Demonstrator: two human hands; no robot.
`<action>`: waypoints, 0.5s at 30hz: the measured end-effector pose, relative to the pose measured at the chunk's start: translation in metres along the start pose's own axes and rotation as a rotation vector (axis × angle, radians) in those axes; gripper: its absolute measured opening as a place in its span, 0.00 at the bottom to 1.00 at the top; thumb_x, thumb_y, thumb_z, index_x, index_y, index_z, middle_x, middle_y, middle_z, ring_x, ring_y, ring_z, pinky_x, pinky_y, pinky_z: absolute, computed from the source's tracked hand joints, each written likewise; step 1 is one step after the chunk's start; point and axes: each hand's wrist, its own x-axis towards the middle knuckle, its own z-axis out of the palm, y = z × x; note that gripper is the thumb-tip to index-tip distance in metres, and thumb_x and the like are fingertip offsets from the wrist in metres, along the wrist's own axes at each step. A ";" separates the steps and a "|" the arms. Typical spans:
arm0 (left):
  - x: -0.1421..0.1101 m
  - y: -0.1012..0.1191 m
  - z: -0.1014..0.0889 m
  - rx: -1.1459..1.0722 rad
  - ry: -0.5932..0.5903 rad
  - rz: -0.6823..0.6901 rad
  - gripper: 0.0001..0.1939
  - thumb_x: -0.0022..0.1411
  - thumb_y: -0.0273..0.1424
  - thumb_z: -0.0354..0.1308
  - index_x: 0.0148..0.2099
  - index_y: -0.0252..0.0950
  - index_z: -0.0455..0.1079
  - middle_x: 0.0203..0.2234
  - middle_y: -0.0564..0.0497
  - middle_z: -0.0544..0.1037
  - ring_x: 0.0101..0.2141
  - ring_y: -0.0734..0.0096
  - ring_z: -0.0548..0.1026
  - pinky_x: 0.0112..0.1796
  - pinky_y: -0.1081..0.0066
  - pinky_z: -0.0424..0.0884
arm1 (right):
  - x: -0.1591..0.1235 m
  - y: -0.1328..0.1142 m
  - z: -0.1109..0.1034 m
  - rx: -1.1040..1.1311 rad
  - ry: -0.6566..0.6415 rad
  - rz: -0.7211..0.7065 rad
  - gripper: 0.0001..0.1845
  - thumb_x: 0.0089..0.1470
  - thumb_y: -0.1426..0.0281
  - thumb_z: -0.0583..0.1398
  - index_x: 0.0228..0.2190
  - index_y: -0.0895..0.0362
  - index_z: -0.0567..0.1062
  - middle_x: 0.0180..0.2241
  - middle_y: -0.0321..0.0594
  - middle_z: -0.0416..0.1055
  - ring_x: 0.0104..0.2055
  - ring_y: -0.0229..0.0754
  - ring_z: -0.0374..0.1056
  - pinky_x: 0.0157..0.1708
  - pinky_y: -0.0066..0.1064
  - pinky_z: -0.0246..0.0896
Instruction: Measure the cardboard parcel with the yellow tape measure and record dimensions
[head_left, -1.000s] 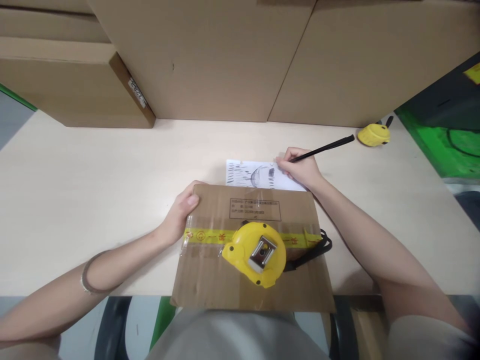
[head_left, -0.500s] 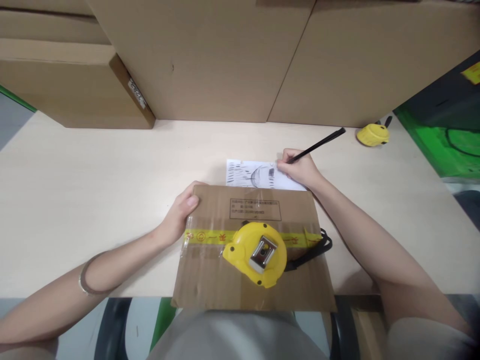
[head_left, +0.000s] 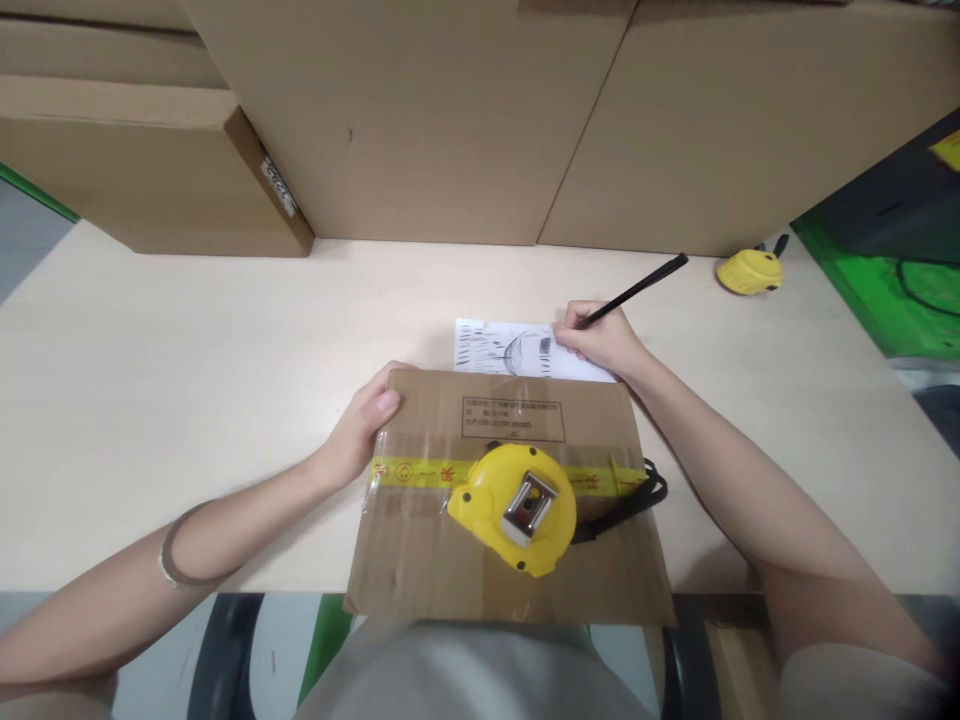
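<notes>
- Pen is sitting in the narrow pinch of the right hand, its black shaft slanting up and rightward from the fingers; the tip is hiding behind them, so whether it is touching I cannot tell.
- Paper is lying below and left of that pinch, showing dark strokes and a curved sketch, its near edge disappearing behind the box.
- Left hand is closing on the box's far left corner, thumb pressing on top; the other fingers are mostly hiding, and how far they are curling under I cannot tell.
- Tape measure is resting on the box, right of the left grip and nearer the body, its metal clip facing up and its strap trailing rightward past the edge.
- Yellow tape is crossing the box, passing near the left thumb.
- Second tape measure is sitting on the table, beyond and right of the pen grip.
- Cartons are standing beyond both hands.
</notes>
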 end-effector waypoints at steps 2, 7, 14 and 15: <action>0.000 0.000 0.000 0.008 -0.005 0.001 0.31 0.58 0.59 0.62 0.47 0.37 0.69 0.37 0.48 0.78 0.35 0.61 0.76 0.33 0.65 0.72 | 0.001 0.002 -0.003 0.014 0.030 0.000 0.15 0.43 0.71 0.64 0.16 0.53 0.63 0.13 0.32 0.64 0.13 0.31 0.55 0.17 0.28 0.48; 0.000 0.000 -0.001 0.003 -0.026 0.005 0.29 0.60 0.58 0.62 0.47 0.37 0.70 0.36 0.49 0.78 0.33 0.64 0.75 0.32 0.66 0.71 | 0.004 0.006 -0.011 0.014 0.058 0.005 0.16 0.42 0.68 0.65 0.15 0.53 0.62 0.12 0.32 0.63 0.13 0.31 0.53 0.17 0.29 0.46; -0.001 0.001 -0.001 -0.003 -0.038 0.028 0.27 0.61 0.57 0.61 0.45 0.37 0.72 0.35 0.50 0.76 0.33 0.65 0.74 0.32 0.68 0.71 | 0.003 0.005 -0.011 -0.066 0.008 -0.030 0.17 0.42 0.69 0.67 0.14 0.55 0.65 0.15 0.32 0.62 0.19 0.32 0.54 0.23 0.30 0.48; -0.001 0.002 -0.001 0.000 -0.036 0.025 0.27 0.61 0.57 0.61 0.45 0.37 0.72 0.35 0.50 0.76 0.33 0.65 0.74 0.32 0.67 0.71 | 0.003 0.007 -0.012 -0.080 0.017 -0.039 0.18 0.41 0.71 0.67 0.14 0.55 0.63 0.15 0.31 0.60 0.21 0.31 0.53 0.24 0.30 0.47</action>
